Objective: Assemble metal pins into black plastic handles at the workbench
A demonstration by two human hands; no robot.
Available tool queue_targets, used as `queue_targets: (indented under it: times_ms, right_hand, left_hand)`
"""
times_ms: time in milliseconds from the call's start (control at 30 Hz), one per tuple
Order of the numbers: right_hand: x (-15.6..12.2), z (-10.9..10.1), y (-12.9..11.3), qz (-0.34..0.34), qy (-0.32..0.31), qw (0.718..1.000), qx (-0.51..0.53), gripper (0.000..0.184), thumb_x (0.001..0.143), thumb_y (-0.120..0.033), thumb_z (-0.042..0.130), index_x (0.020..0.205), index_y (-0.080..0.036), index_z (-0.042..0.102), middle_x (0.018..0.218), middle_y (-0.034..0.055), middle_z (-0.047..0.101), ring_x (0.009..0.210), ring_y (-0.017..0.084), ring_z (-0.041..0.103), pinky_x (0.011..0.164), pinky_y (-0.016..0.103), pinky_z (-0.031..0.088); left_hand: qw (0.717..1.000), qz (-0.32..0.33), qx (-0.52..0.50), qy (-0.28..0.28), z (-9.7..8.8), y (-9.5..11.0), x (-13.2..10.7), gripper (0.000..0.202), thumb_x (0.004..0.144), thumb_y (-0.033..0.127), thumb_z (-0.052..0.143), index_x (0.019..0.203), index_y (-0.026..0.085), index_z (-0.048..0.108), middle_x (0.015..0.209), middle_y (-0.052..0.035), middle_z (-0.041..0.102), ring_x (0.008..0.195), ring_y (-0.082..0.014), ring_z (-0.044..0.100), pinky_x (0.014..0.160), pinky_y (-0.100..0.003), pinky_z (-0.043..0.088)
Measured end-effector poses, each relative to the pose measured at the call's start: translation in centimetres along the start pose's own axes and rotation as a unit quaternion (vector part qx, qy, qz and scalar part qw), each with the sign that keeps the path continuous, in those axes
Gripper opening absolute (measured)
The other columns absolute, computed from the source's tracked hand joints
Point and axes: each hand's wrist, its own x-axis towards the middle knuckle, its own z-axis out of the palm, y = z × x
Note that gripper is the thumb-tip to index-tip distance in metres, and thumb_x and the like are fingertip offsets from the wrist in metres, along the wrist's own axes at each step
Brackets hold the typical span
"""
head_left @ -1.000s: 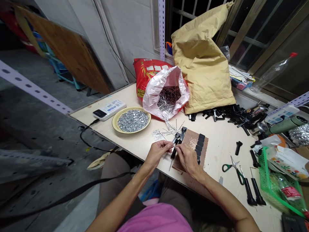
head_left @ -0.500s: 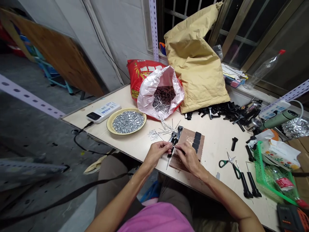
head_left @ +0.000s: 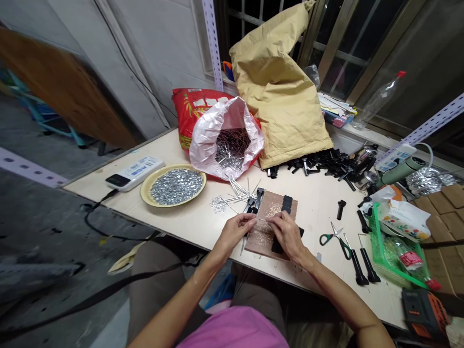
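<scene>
A thin metal rod (head_left: 263, 220) lies level between my two hands, above a brown wooden board (head_left: 266, 237). My right hand (head_left: 288, 235) pinches one end. The fingers of my left hand (head_left: 235, 233) are pinched at the other end; whether they also hold a small part there is too fine to see. Black plastic pieces (head_left: 286, 203) lie in a row on the board, partly behind my right hand. Black T-shaped pieces (head_left: 258, 197) lie at its left edge. Small shiny washers (head_left: 218, 204) and loose metal rods (head_left: 237, 192) are scattered beyond my left hand.
A yellow dish (head_left: 144, 192) of small metal discs and a white device (head_left: 136, 173) stand left. A red sack (head_left: 183, 113) of rods lies open behind, beside a tan paper bag (head_left: 282, 111). Scissors (head_left: 337, 237), black-handled tools (head_left: 369, 266) and a green basket (head_left: 379, 246) are at right.
My hands have drawn slightly apart, and more of the metal rod shows between them. The view has shifted, so the table's things appear further left.
</scene>
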Motion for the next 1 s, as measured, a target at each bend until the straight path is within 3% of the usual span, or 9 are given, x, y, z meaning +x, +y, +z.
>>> queue_targets:
  times_ms: [133, 233, 367, 500, 600, 667, 800, 933, 1000]
  right_hand:
    - [0.5, -2.2, 4.5, 0.053, 0.028, 0.996, -0.062, 0.021, 0.093, -0.024, 0.045, 0.091, -0.02, 0.065, 0.082, 0.0039, 0.057, 0.077, 0.017, 0.058, 0.07, 0.028, 0.048]
    - [1.8, -3.1, 7.8, 0.052, 0.008, 0.991, -0.127, 0.022, 0.094, -0.025, 0.045, 0.088, -0.02, 0.065, 0.081, 0.0038, 0.056, 0.076, 0.017, 0.055, 0.067, 0.028, 0.046]
    - [2.3, -3.3, 9.3, 0.023, -0.009, 0.986, -0.167, 0.025, 0.095, -0.024, 0.044, 0.083, -0.019, 0.065, 0.079, 0.005, 0.058, 0.079, 0.019, 0.052, 0.068, 0.029, 0.046]
    - [-1.6, -2.9, 7.2, -0.091, -0.07, 0.987, -0.112, 0.03, 0.097, -0.022, 0.036, 0.089, -0.017, 0.064, 0.081, 0.0057, 0.061, 0.077, 0.017, 0.054, 0.065, 0.029, 0.047]
    - [-3.4, -3.1, 5.9, -0.201, -0.154, 0.965, -0.064, 0.029, 0.098, -0.022, 0.036, 0.093, -0.018, 0.064, 0.082, 0.005, 0.063, 0.079, 0.016, 0.055, 0.065, 0.028, 0.048]
    - [-2.4, -3.7, 6.1, -0.168, -0.135, 0.973, -0.078, 0.031, 0.098, -0.023, 0.034, 0.093, -0.017, 0.065, 0.082, 0.0061, 0.062, 0.078, 0.016, 0.055, 0.063, 0.028, 0.048]
    - [0.2, -4.3, 7.3, -0.025, -0.06, 0.992, -0.11, 0.037, 0.098, -0.026, 0.033, 0.083, -0.015, 0.065, 0.074, 0.0066, 0.059, 0.072, 0.017, 0.053, 0.059, 0.031, 0.049]
    - [-1.4, -3.5, 6.6, -0.141, -0.172, 0.975, -0.028, 0.036, 0.098, -0.023, 0.032, 0.088, -0.018, 0.066, 0.081, 0.0048, 0.062, 0.08, 0.016, 0.056, 0.068, 0.031, 0.051]
    - [-1.6, -3.5, 6.6, -0.144, -0.193, 0.97, -0.021, 0.036, 0.099, -0.025, 0.032, 0.088, -0.017, 0.066, 0.081, 0.0047, 0.062, 0.078, 0.015, 0.056, 0.066, 0.029, 0.051]
  left_hand:
    - [0.977, 0.15, 0.152, 0.022, 1.7, -2.2, -0.2, 0.039, 0.077, 0.043, 0.057, 0.105, 0.017, 0.063, 0.094, -0.0081, 0.067, 0.086, -0.0203, 0.063, 0.076, -0.036, 0.053]
    - [0.916, 0.29, 0.277, 0.013, 3.1, -4.5, -0.3, 0.031, 0.086, 0.035, 0.048, 0.11, 0.02, 0.061, 0.112, -0.0102, 0.064, 0.109, -0.0239, 0.057, 0.094, -0.043, 0.047]
    - [0.83, 0.396, 0.392, 0.029, 4.1, -7.3, -0.2, 0.036, 0.091, 0.022, 0.038, 0.125, 0.017, 0.049, 0.119, -0.0139, 0.061, 0.117, -0.0255, 0.052, 0.097, -0.047, 0.045]
    - [0.796, 0.41, 0.441, 0.063, 4.2, -8.6, 0.0, 0.047, 0.089, 0.009, 0.029, 0.136, 0.016, 0.036, 0.121, -0.0157, 0.058, 0.117, -0.0245, 0.051, 0.097, -0.046, 0.045]
    - [0.783, 0.411, 0.461, 0.073, 4.2, -8.9, 0.0, 0.052, 0.088, 0.004, 0.025, 0.138, 0.015, 0.032, 0.122, -0.0165, 0.057, 0.117, -0.0248, 0.051, 0.096, -0.046, 0.045]
    - [0.776, 0.408, 0.475, 0.074, 4.2, -8.8, 0.0, 0.053, 0.087, 0.004, 0.025, 0.139, 0.015, 0.031, 0.122, -0.017, 0.056, 0.117, -0.0253, 0.051, 0.096, -0.047, 0.045]
    - [0.769, 0.401, 0.494, 0.065, 4.1, -8.5, -0.3, 0.054, 0.087, 0.005, 0.028, 0.139, 0.015, 0.03, 0.122, -0.0167, 0.056, 0.117, -0.0259, 0.051, 0.096, -0.047, 0.045]
    - [0.759, 0.412, 0.5, 0.064, 4.0, -8.3, -0.4, 0.055, 0.087, 0.004, 0.027, 0.14, 0.016, 0.028, 0.123, -0.016, 0.056, 0.116, -0.0256, 0.051, 0.095, -0.045, 0.046]
    - [0.757, 0.415, 0.5, 0.068, 4.1, -8.3, -0.4, 0.055, 0.086, 0.004, 0.026, 0.14, 0.016, 0.028, 0.122, -0.0159, 0.056, 0.115, -0.0254, 0.052, 0.095, -0.046, 0.046]
